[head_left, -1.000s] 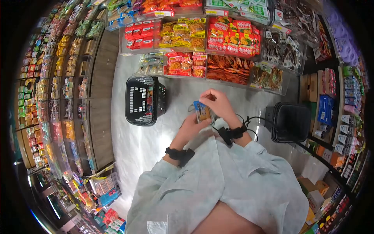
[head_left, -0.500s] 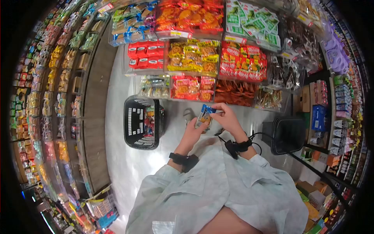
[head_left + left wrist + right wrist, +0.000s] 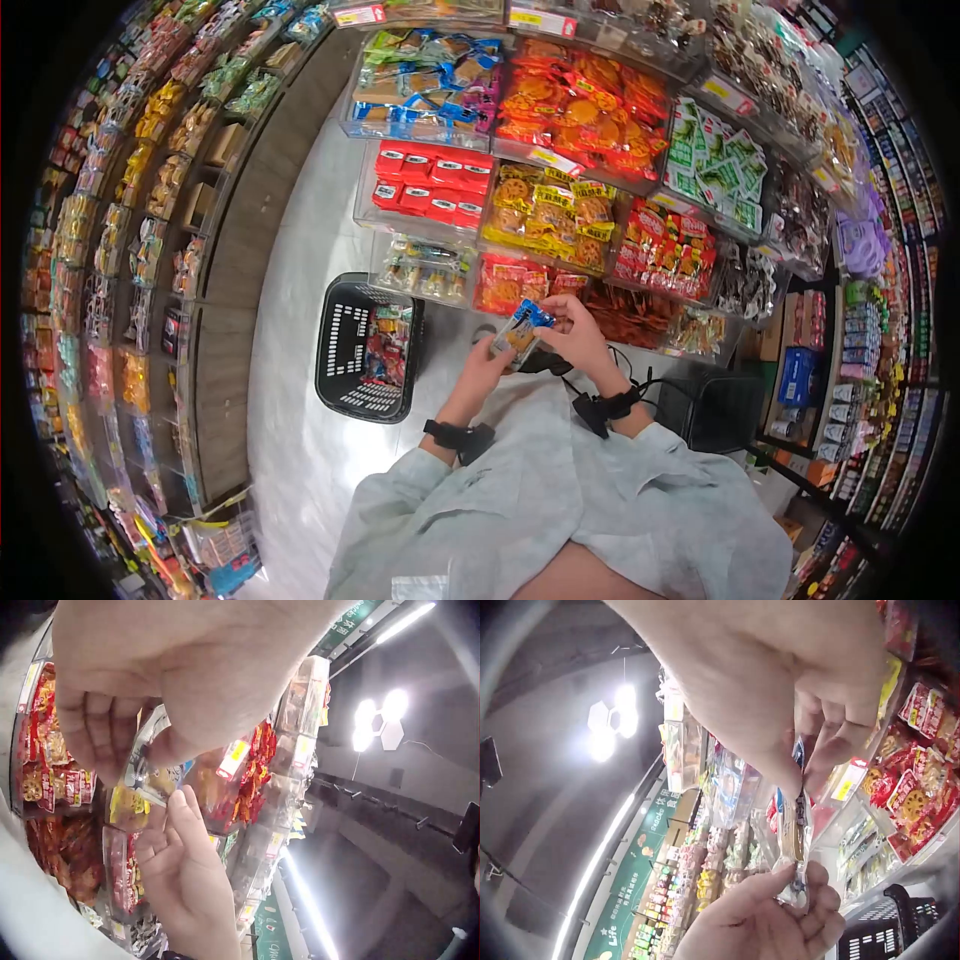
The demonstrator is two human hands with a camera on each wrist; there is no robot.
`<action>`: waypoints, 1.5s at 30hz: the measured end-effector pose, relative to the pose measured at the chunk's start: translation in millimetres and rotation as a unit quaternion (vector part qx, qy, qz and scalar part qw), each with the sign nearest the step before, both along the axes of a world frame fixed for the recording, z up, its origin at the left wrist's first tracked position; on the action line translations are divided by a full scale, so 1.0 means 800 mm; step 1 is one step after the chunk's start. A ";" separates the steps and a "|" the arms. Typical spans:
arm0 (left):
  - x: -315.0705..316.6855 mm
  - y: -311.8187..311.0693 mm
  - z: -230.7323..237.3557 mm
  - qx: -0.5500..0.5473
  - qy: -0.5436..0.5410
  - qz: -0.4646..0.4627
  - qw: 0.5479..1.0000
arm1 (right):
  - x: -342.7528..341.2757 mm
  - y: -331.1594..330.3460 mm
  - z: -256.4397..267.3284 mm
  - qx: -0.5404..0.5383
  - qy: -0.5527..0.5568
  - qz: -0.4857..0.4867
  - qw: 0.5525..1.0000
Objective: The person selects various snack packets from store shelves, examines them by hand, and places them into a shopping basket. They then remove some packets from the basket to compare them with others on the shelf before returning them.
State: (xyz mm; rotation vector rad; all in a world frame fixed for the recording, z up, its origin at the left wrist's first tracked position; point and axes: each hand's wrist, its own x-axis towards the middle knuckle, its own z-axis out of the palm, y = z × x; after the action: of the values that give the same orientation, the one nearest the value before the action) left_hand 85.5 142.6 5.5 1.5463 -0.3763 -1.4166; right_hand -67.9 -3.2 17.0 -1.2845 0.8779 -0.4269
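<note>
Shop aisle, grey floor (image 3: 290, 500); clear bins (image 3: 425, 200) of packaged snacks ahead, shelves (image 3: 225, 400) along the left side. 1 small snack packet (image 3: 518, 335), blue at 1 end, held up in front of the shirt (image 3: 560, 470) between 2 hands. Lower end pinched by left hand (image 3: 480, 370); blue end pinched by right hand (image 3: 580, 345). Black basket (image 3: 368, 348) on floor, left of the hands, colourful packets (image 3: 388, 345) inside.
</note>
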 end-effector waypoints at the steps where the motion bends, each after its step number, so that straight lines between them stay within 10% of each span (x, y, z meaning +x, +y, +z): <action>1: 0.001 -0.002 -0.005 0.001 0.004 0.009 1.000 | 0.003 -0.004 0.000 -0.014 0.014 0.006 1.000; 13: 0.007 -0.002 0.022 0.016 -0.003 0.125 0.992 | 0.055 -0.052 -0.020 0.058 -0.004 0.216 0.975; 26: 0.118 -0.106 0.034 -0.033 0.013 0.010 0.999 | 0.126 -0.103 -0.006 0.046 -0.032 0.078 0.995; 30: 0.212 -0.166 0.108 -0.127 -0.069 -0.048 0.988 | 0.204 -0.158 0.100 -0.062 -0.069 0.080 0.992; 35: 0.294 -0.245 0.199 -0.326 0.084 -0.019 0.942 | 0.276 -0.183 0.158 -0.120 -0.154 -0.128 0.972; 45: 0.315 -0.196 0.062 -0.217 0.140 -0.156 0.953 | 0.249 -0.091 0.085 0.029 0.037 -0.073 0.996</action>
State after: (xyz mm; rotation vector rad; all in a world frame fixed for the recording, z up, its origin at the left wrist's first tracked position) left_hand 337.8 -14.2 55.4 0.9413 -0.7275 -1.6361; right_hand 131.3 -75.6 84.9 -1.1940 1.0435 -0.4677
